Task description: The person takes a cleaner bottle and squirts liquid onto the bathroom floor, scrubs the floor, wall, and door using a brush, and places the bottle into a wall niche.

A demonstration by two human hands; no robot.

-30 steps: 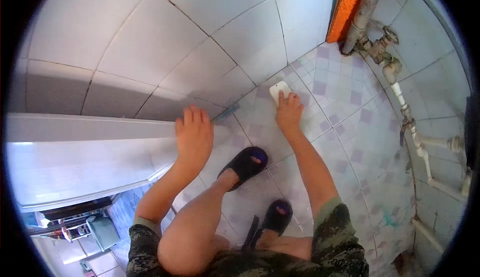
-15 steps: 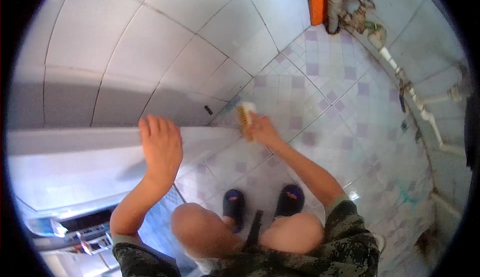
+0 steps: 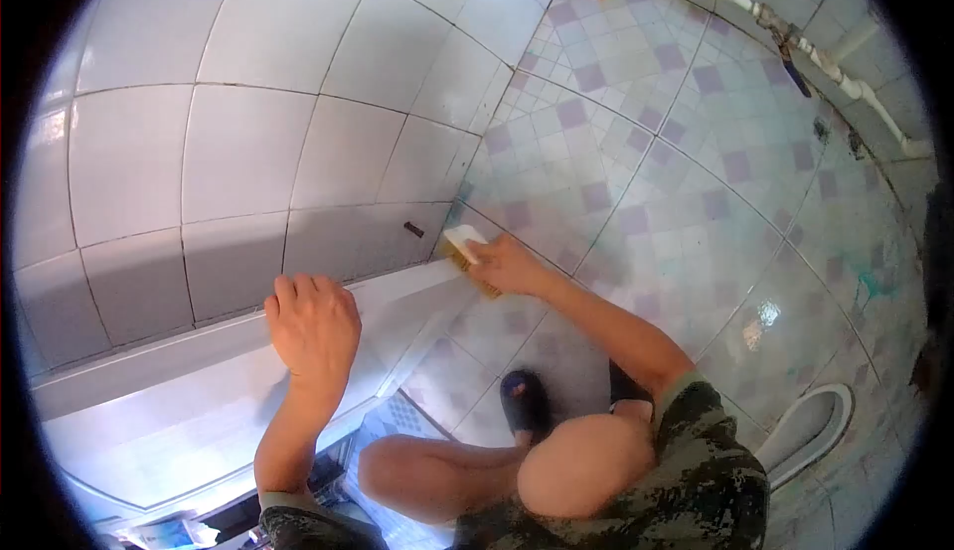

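My right hand [image 3: 509, 267] grips a scrub brush [image 3: 463, 239] with a white back and yellow bristles. The brush is low down, by the corner where wall and floor meet, near the far end of a white door-like panel [image 3: 189, 391]. Its bristle side faces the wall and panel; whether the tips touch a surface is unclear. My left hand [image 3: 316, 326] rests at the panel's top edge, fingers bent over it. Just left of the brush, a small dark slot-like mark [image 3: 413, 229] shows on the wall tiles.
White tiles cover the wall [image 3: 248, 143], and white-and-purple tiles the wet-looking floor [image 3: 636, 222]. White pipes [image 3: 775, 23] run along the far right wall. A squat toilet's rim [image 3: 810, 431] lies at lower right. My slippered foot [image 3: 525, 399] stands below the brush.
My view has turned and shifted, bringing the squat toilet rim into sight. The brush has tilted and sits closer to the wall corner. My left hand stays on the panel edge.
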